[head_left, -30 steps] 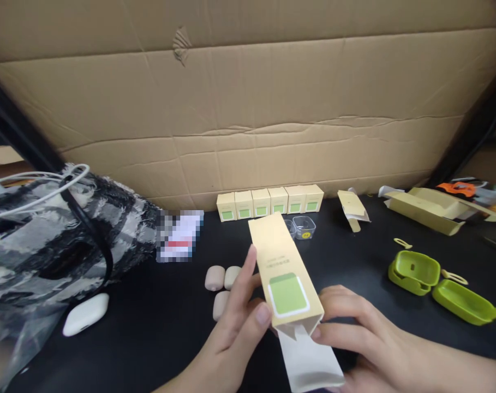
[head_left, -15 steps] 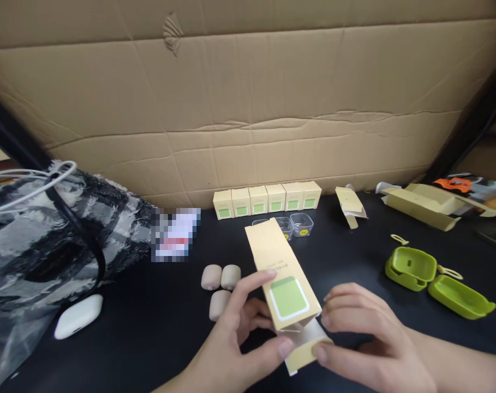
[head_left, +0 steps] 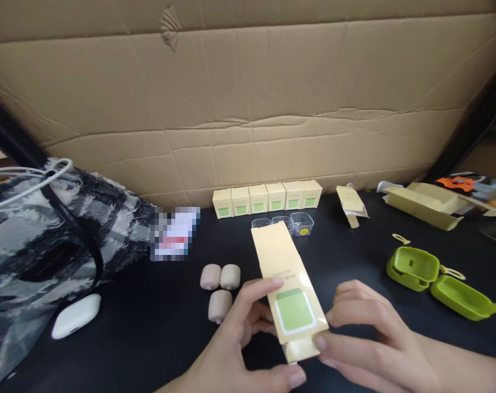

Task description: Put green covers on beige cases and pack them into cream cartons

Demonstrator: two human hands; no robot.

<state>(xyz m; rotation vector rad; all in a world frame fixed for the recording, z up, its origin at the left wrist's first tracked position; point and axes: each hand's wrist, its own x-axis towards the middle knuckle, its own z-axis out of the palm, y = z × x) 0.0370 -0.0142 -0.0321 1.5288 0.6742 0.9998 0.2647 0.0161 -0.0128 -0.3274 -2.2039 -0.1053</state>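
Observation:
A pale yellow cardboard box [head_left: 281, 256] with a green square printed on its face is tilted in front of me, its near end towards me. My left hand [head_left: 235, 341] is closed around its left side, the index finger lying on the top face and the thumb below the near end. My right hand [head_left: 374, 333] is at the near right corner, thumb against the end flap [head_left: 303, 349] and fingers curled beside the box. The flap is folded partly over the opening. What is inside the box is hidden.
Beyond the box stand clear plastic cups [head_left: 302, 224] and a row of several small boxes [head_left: 257, 199]. Rounded beige pieces [head_left: 220, 305] and a white case [head_left: 76, 315] lie left. Green silicone cases [head_left: 413, 265], an unfolded box [head_left: 423, 207] and a flattened box [head_left: 351, 204] are right.
The end flap, which hung down with the box end open, has been folded up towards the opening. The box has shifted slightly to the right, and my left thumb has moved lower.

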